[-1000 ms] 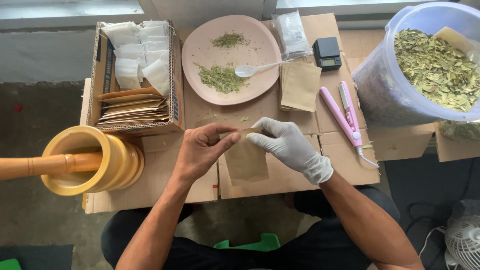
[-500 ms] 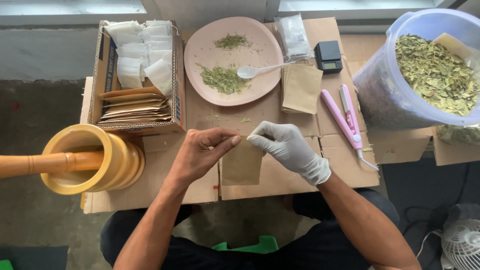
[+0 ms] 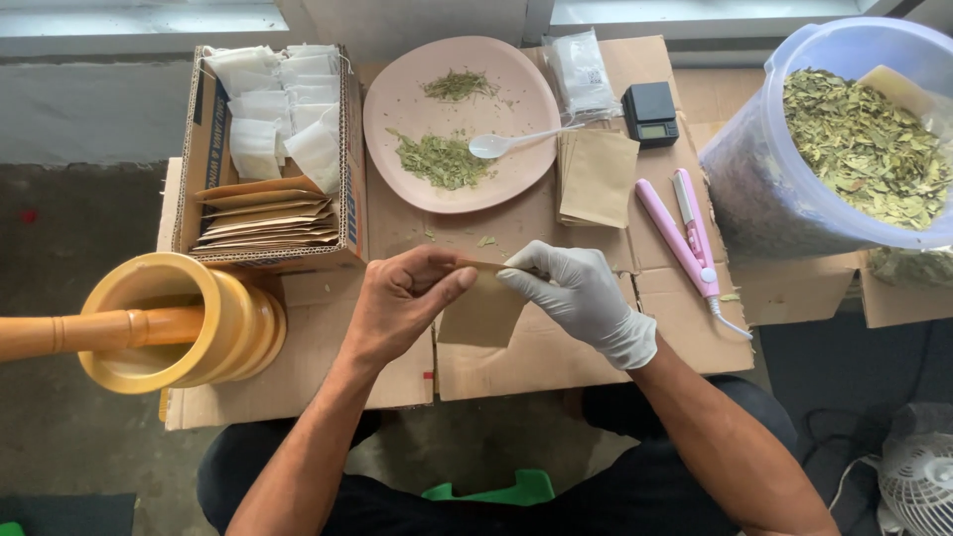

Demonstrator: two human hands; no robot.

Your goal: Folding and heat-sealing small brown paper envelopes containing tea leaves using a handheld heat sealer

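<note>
A small brown paper pouch is held up over the cardboard table by both hands. My bare left hand pinches its upper left edge. My right hand, in a white glove, pinches the upper right edge, with fingertips at the pouch's mouth. Beyond the hands lies a pink plate with two heaps of dried green leaf and a white plastic spoon.
A cardboard box of white sachets and brown pouches stands at the left, a yellow mortar with pestle nearer me. A stack of brown pouches, small black scale, pink sealer and clear tub of dried leaves lie right.
Both hands stay on the pouch with only slight shifts of the fingers at its top edge. Nothing else has moved.
</note>
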